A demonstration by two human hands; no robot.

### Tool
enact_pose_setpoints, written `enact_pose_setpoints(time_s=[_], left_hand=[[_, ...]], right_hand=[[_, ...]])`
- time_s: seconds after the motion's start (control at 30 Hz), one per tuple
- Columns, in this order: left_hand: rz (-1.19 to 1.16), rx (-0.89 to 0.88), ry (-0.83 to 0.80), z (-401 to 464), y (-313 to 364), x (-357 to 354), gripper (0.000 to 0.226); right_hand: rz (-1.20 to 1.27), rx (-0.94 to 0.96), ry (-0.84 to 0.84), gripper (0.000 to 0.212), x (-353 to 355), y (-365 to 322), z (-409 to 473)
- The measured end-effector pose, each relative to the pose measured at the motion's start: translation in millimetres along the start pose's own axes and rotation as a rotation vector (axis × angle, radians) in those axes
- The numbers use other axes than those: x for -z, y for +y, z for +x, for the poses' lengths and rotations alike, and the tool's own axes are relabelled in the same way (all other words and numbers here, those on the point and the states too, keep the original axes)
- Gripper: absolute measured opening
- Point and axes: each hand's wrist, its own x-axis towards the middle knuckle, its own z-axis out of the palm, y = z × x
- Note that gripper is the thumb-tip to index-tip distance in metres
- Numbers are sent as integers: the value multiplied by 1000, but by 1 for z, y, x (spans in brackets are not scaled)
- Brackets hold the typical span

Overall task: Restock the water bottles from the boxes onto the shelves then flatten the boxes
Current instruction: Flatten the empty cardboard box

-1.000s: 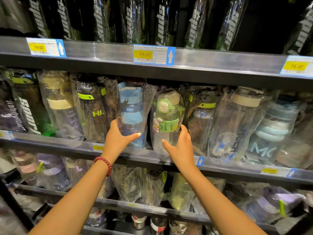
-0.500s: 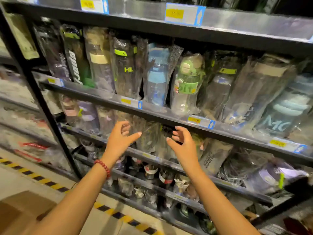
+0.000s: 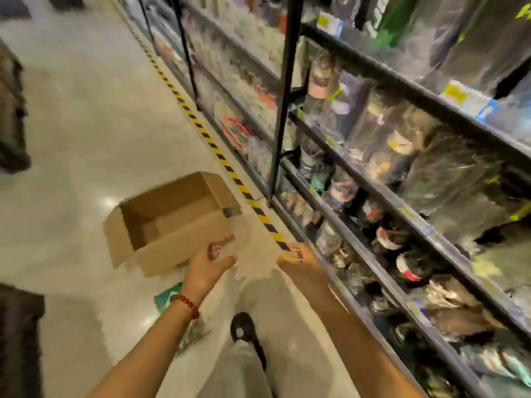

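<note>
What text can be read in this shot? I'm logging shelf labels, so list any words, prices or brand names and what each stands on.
None can be read; the frame is motion-blurred.
Yellow price tags on the shelf edge: too blurred.
White lettering on the wrapped bottles at the top: too blurred.
Cardboard box on the floor: no print visible.

- A pale, glossy polished floor (image 3: pixel 86 116) fills the left half of the view and carries bright glints of reflected light.
- A yellow-and-black striped hazard tape line (image 3: pixel 201 130) runs along the floor just beside the foot of the racking.
- A red beaded bracelet (image 3: pixel 186 303) circles a wrist.
- Yellow price labels with blue arrow tags (image 3: pixel 471 100) sit on a rail edge.
- A dark blurred shape (image 3: pixel 13 110) lies at the left edge, too smeared to identify.
</note>
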Motion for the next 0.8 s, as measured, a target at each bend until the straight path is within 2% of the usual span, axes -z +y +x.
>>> enact_pose_setpoints(time_s=[0.07, 0.17, 0.33, 0.47, 0.63, 0.8], left_hand=[[-9, 45, 91, -5, -22, 35, 36], [-45, 153, 233, -4, -52, 82, 52], [-111, 288, 394, 22, -85, 149, 54], [-114, 355, 427, 67, -106, 195, 56], [-156, 407, 398, 142, -124, 230, 54], [-89, 470, 372, 225, -151, 245, 53]], right_hand=[[-81, 24, -54, 49, -40, -2, 11], [-134, -11, -153, 49, -92, -12, 29], [-289, 9, -260, 31, -159, -41, 83], [-319, -4, -308, 29, -204, -54, 133], [-366, -72, -254, 35, -249, -63, 204], [-426, -141, -226, 25, -281, -43, 288]])
